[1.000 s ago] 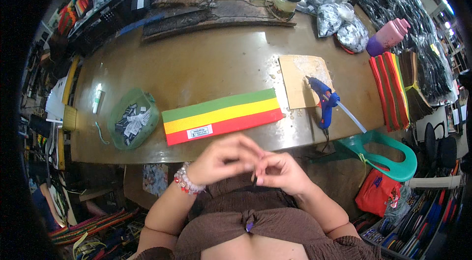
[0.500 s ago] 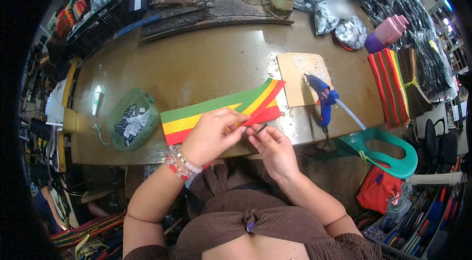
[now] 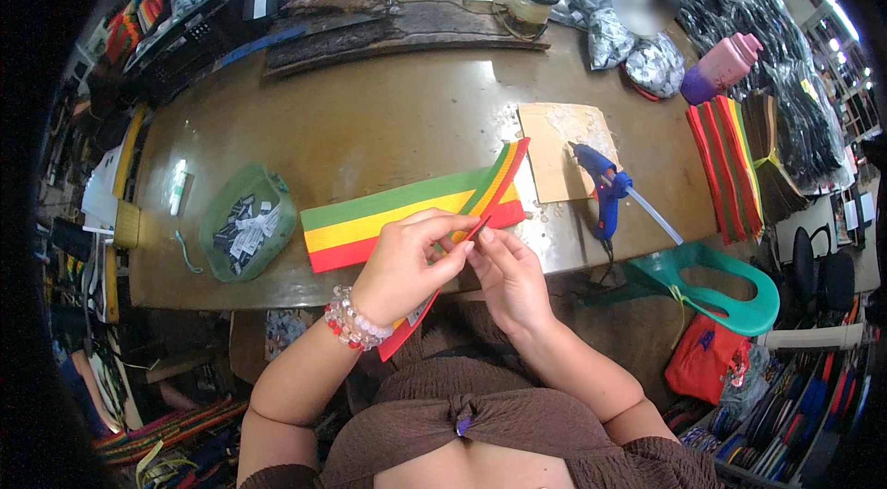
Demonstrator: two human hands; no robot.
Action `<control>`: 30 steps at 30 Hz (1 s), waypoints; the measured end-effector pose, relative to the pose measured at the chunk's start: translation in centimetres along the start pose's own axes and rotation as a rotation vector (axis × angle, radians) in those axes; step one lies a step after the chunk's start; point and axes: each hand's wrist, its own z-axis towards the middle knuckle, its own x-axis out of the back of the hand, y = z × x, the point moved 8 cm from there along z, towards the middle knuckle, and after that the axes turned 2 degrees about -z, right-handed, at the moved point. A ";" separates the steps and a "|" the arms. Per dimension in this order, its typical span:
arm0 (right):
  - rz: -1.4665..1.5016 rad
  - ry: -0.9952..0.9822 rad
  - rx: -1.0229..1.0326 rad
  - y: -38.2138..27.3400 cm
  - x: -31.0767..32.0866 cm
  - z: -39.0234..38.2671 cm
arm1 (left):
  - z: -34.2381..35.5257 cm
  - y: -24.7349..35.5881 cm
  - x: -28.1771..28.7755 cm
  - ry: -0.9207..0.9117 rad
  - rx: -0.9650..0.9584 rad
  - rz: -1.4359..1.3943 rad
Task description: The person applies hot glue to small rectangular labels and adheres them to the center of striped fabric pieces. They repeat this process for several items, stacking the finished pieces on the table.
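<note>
I see small black-and-white tags (image 3: 251, 232) in a green plastic tub (image 3: 237, 184), left hand (image 3: 405, 260) pinching a green-yellow-red fabric strip (image 3: 500, 181), right hand (image 3: 510, 275) with fingers curled, grip unclear.

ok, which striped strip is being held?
The curved strip in the left hand; the flat strip lies behind it on the table, the striped stack sits at right.

Left grip (image 3: 407, 260) pinching striped strip (image 3: 500, 182), right grip (image 3: 512, 281) at edge; glue gun (image 3: 606, 198) nearby.

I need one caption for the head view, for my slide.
Left hand holding a striped strap, right hand at its edge, blue glue gun nearby.
</note>
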 end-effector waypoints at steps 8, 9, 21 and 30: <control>-0.067 0.081 -0.033 0.5 0.2 0.4 | 0.1 1.1 0.2 0.100 -0.064 0.157; -0.054 0.074 -0.058 0.3 -0.2 0.4 | 0.3 1.3 0.3 0.110 -0.047 0.196; -2.073 -0.354 0.990 -8.8 -9.3 -3.1 | -1.4 3.4 0.8 -0.112 -0.135 0.367; -1.664 -0.097 1.195 -11.8 -4.6 -7.0 | 4.6 2.9 9.0 -0.080 0.110 0.248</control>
